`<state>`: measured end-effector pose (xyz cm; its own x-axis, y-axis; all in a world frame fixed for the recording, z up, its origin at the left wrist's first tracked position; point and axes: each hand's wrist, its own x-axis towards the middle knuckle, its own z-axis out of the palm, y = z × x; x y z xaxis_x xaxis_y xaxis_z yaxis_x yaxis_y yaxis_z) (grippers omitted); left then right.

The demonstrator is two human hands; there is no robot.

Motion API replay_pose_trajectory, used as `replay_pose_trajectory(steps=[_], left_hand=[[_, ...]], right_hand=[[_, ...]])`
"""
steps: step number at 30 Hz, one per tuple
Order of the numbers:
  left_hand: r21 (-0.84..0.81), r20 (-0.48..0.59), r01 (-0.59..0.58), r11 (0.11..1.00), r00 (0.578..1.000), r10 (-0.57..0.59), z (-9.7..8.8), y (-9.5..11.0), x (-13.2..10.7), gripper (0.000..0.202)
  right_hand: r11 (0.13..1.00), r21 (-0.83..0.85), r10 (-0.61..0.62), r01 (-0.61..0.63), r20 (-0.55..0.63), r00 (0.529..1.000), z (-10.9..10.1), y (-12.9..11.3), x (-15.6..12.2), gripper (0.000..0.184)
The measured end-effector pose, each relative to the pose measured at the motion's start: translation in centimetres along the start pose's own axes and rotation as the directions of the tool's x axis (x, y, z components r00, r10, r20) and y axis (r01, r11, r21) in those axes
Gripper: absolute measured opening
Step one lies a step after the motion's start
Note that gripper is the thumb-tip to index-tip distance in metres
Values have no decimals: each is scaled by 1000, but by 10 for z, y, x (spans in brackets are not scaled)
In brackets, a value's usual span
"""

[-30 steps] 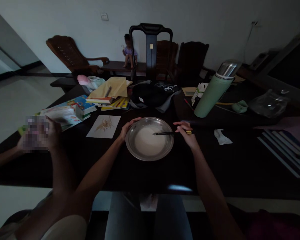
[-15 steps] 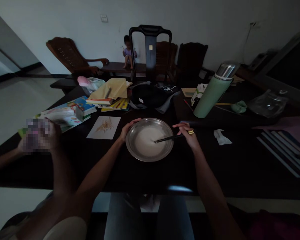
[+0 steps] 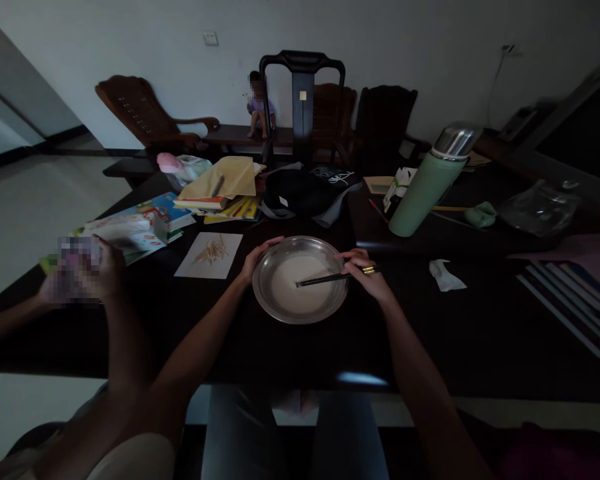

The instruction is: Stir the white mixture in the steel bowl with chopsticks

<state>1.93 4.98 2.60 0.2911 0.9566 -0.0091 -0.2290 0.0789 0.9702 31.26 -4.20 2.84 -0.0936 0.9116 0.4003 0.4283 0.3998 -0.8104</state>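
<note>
Left hand (image 3: 255,261): at ten o'clock on the round, shiny, silver metal bowl (image 3: 264,288), fingers curved round its rim, holding. Said bowl: on the dark glossy table (image 3: 290,353); from here I'd judge it rigid, slippery if wet; steady by the rim. Milky, pale liquid (image 3: 300,301): within; likely to slop. Slim, black, gold-banded chopsticks (image 3: 325,279): probably light, best held near the bands. Right hand (image 3: 367,273): three o'clock, fingers gripping the chopsticks.

The dark desk (image 3: 300,357) carries a bowl (image 3: 305,246) near the middle, a paper (image 3: 186,269) to its left, books (image 3: 167,207) farther left, a black bag (image 3: 300,192) on the far side, and a tissue (image 3: 447,277) and notebooks (image 3: 570,300) on the right.
</note>
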Motion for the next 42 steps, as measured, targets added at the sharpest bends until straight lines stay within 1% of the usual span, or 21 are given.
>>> replay_pose_trajectory(steps=[2,4,7,9,11,13,17,19,21,25,26,27,28,29,31,34,36,37,39,40,42], left_hand=[[-24,20,6,1000,1000,-6,-3,3,-1,33],[-43,26,16,999,1000,-15,-2,5,-1,33],[-51,12,20,998,1000,-20,13,6,-2,34],[-29,-9,6,1000,1000,-6,24,9,-7,34],[1,-22,-7,1000,1000,7,20,21,-18,36],[15,-30,-19,1000,999,19,-10,46,-37,43],[6,-50,-93,996,994,93,-110,111,-76,59],[-4,-78,-127,992,989,126,-126,121,-80,70],[-13,-62,-55,998,997,54,-99,105,-69,67],[-14,-20,22,1000,1000,-22,11,40,-30,43],[-14,0,26,1000,1000,-26,26,30,-25,44],[-15,8,16,1000,1000,-16,28,27,-23,49],[-16,10,-5,1000,1000,5,18,29,-26,56],[-16,4,-29,999,1000,29,-4,37,-32,63],[-10,-5,-88,996,996,88,-79,64,-51,66],[48,20,-159,986,987,158,-209,111,-87,29],[127,-9,-46,991,999,48,-269,132,-106,28],[126,-17,-6,992,1000,8,-287,140,-114,31],[101,-14,39,994,999,-37,-295,147,-125,34],[90,-15,39,995,999,-37,-286,148,-128,34],[80,-27,8,997,1000,-6,-247,140,-126,32]], right_hand=[[999,-46,3,-2,9,1000,3,1,1,35],[997,-70,18,-22,-68,998,2,2,1,35],[999,-10,36,-38,-176,984,-6,3,0,43],[999,37,39,-35,-137,990,-6,2,-1,46],[999,31,38,-37,-42,998,-2,1,-1,42],[999,-16,30,-30,11,999,2,2,0,35],[999,-39,21,-26,-114,993,-2,4,0,36],[1000,7,29,-28,-154,988,-5,4,-1,42],[999,27,24,-21,-103,994,-4,2,-1,42],[999,-43,8,-7,16,1000,5,2,0,32],[998,-60,8,-7,4,1000,5,3,1,31],[998,-67,8,-9,-26,1000,4,3,1,32],[998,-62,9,-13,-62,998,1,4,1,34],[999,-46,11,-15,-92,996,-2,4,0,37],[1000,1,19,-19,-106,994,-6,4,-1,43],[1000,7,13,-13,-10,1000,-3,1,-1,41],[999,-39,-1,2,28,1000,2,1,-1,36],[998,-64,-4,5,17,1000,4,2,0,33],[996,-85,5,-10,-56,998,2,5,0,32],[997,-72,15,-22,-100,995,0,6,0,34],[999,-11,34,-36,-152,988,-5,7,-1,40]])
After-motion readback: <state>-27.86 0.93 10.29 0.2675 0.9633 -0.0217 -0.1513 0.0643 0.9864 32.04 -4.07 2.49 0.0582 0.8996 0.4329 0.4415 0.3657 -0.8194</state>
